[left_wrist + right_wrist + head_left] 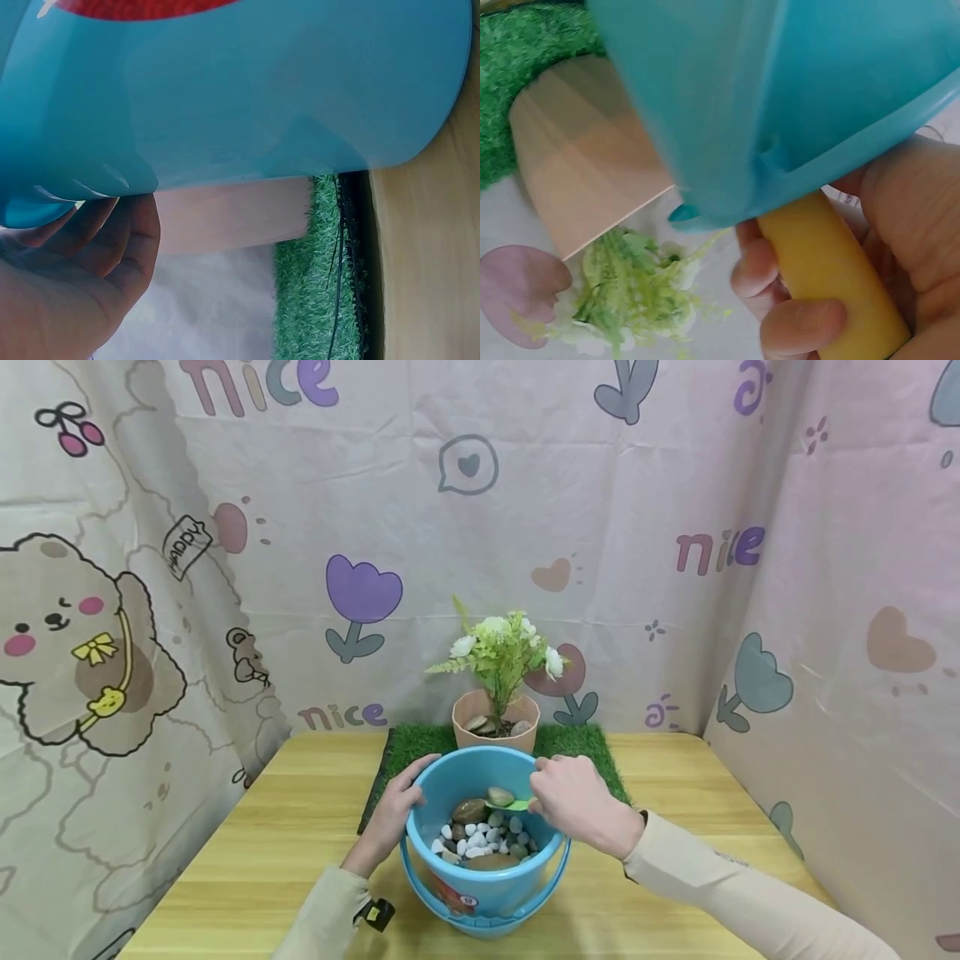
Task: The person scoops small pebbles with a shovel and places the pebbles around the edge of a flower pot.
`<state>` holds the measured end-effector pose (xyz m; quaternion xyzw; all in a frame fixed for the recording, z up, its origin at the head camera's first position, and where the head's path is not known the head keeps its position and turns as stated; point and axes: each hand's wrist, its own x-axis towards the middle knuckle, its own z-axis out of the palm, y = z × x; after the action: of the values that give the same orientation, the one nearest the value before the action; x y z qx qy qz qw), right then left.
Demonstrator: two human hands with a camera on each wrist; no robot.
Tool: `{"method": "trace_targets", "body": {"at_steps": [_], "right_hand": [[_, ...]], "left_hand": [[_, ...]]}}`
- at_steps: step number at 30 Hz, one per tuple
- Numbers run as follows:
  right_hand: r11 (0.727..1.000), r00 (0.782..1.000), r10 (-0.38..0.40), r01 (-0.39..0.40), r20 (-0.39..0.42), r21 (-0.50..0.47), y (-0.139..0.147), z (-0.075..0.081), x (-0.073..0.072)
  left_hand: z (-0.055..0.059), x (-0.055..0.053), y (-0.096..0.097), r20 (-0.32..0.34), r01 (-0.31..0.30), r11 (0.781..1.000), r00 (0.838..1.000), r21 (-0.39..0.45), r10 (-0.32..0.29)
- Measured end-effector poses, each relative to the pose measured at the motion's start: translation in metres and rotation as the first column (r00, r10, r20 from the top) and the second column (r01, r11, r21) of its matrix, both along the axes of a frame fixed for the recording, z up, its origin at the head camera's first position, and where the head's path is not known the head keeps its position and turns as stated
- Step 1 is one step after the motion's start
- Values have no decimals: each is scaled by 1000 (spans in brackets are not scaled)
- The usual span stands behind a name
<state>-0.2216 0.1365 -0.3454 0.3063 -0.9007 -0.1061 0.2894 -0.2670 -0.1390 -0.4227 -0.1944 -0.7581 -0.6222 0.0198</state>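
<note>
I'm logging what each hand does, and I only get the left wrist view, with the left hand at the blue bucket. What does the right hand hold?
Observer: The right hand grips a yellow handle, plain in the right wrist view.
Operator: I see only the outer wall. What is inside the bucket?
Observer: The head view shows white pebbles among darker stones.
Operator: Does any tool reach in there?
Observer: Yes, a green blade extends from the right hand into the bucket, and a greyish stone appears to rest on it.
</note>
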Motion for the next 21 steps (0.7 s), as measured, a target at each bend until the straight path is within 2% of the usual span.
{"method": "trace_targets", "body": {"at_steps": [5, 13, 16, 21], "right_hand": [[999, 999, 20, -21, -35, -26, 8, -4, -4], [991, 989, 114, -120, -93, -65, 22, -10, -19], [986, 989, 130, -137, -74, -99, 26, -10, -23], [985, 994, 110, -112, -21, -134, 26, -9, -25]], "left_hand": [[1, 0, 0, -2, -2, 1000, 1000, -7, 2], [0, 0, 0, 6, -10, 1000, 1000, -11, 10], [0, 0, 0, 4, -9, 1000, 1000, -8, 9], [0, 0, 1, 2, -9, 1000, 1000, -9, 9]]}}
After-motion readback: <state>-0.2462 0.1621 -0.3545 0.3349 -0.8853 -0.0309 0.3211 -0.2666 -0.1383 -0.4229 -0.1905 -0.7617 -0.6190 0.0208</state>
